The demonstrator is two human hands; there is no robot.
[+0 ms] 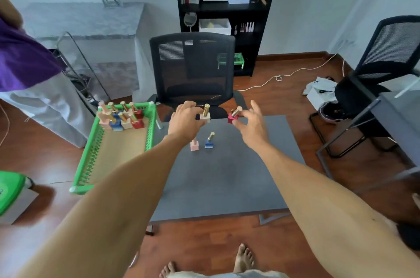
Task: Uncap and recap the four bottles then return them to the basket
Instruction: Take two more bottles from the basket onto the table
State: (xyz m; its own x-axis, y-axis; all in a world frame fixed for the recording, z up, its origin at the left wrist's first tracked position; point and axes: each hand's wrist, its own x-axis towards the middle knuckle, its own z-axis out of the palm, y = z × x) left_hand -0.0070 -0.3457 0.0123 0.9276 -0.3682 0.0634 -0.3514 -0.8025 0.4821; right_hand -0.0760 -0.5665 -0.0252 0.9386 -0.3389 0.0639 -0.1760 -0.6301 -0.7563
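While your left hand [185,118] grips a cream bottle [205,115], your right hand [251,124] pinches a tilted red bottle [234,116] above the table [227,175].

Soft daylight, slight blur, wide-angle warp

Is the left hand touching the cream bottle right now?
Touching. The head view shows the left hand with its fingers curled onto the cream bottle, gripping its square base at the table's far edge.

Left hand [185,118] grips a cream bottle [205,116] above the counter [218,177]; right hand [250,126] pinches a tilted red bottle [234,116] beside it.
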